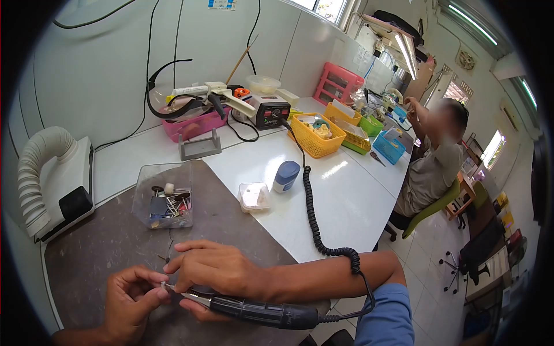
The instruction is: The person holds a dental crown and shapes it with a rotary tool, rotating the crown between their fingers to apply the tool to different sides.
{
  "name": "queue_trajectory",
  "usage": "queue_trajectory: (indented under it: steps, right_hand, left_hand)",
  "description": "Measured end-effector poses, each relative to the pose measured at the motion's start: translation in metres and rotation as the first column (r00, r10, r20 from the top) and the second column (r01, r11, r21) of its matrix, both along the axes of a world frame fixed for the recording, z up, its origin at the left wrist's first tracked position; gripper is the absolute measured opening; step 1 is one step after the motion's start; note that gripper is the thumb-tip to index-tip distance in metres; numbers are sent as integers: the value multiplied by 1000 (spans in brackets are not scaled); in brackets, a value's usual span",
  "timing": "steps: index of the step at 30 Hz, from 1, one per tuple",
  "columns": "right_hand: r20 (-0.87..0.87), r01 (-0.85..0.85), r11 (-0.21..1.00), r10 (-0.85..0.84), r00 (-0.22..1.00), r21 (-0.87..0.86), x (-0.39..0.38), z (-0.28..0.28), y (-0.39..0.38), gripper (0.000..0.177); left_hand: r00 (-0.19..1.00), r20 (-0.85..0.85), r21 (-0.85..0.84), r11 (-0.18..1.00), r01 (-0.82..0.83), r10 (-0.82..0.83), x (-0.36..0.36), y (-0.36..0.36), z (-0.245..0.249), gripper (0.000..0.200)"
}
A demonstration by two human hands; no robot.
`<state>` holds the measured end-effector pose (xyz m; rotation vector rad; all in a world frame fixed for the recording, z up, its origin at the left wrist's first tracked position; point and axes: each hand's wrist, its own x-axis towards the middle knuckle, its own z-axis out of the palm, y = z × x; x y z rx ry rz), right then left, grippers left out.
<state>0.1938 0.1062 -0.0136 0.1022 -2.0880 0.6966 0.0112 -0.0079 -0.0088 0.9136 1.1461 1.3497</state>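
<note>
My left hand (128,297) is closed, thumb and forefinger pinching a small whitish piece (165,285) that is mostly covered by the fingertips. In my right hand (222,271) is a black rotary handpiece (259,312) with a metal nose. Its tip points left and meets the small piece between my fingers; whether it spins cannot be seen. A coiled black cord (310,207) runs from the handpiece over my right forearm to a control box (271,111). Beyond my hands stands a clear plastic box (141,196) of mounted burs and polishing bits. A few loose bits lie near my right fingers.
A small clear case (254,196) and a blue-capped container (286,176) stand mid-table. At the left is a white ribbed suction hose (49,153). Pink basket (193,124) and yellow basket (315,141) line the back. A seated person (435,153) works at the far right.
</note>
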Motion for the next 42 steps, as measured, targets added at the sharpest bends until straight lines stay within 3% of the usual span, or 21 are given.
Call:
queue_trajectory:
  steps: [6,8,42]
  right_hand:
    - [-1,-3,1000,3,1000,0,0,0,0,23]
    - [42,-6,998,9,999,-70,2,-1,1,19]
    - [27,-21,999,22,999,-43,1,1,2,23]
  left_hand:
    - [1000,9,-6,1000,4,-4,0,0,1,19]
    - [1000,-1,-9,1000,13,-13,0,0,1,19]
    - [1000,7,14,1000,17,-17,-1,2,-1,18]
